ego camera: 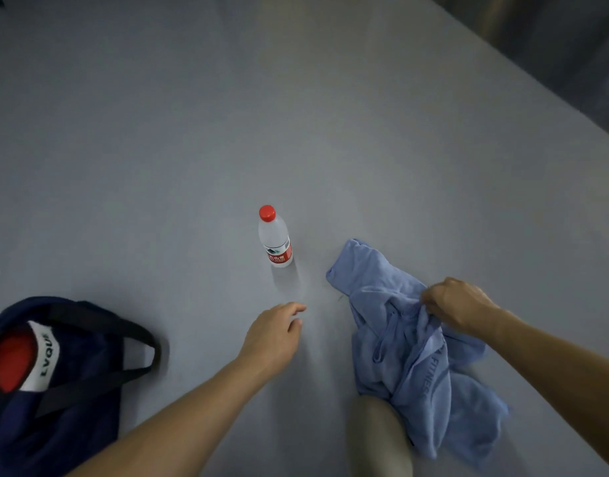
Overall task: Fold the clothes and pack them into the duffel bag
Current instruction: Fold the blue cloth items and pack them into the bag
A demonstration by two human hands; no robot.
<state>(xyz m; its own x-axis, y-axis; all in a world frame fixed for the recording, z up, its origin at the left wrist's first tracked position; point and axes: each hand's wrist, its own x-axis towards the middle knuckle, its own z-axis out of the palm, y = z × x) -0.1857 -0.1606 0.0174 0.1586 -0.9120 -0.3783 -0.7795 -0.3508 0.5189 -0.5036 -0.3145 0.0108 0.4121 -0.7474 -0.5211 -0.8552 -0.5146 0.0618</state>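
Note:
A crumpled light-blue garment (409, 342) lies on the grey floor at the lower right, partly draped over my knee (378, 438). My right hand (457, 304) pinches its cloth near the top edge. My left hand (275, 333) hovers over bare floor to the left of the garment, fingers loosely extended and holding nothing. A navy duffel bag (76, 401) with black straps sits at the lower left, its mouth showing something red and a white label.
A clear water bottle (275, 237) with a red cap and red label stands upright on the grey floor (227, 115), just beyond my left hand. A dark wall edge (571, 46) runs along the upper right.

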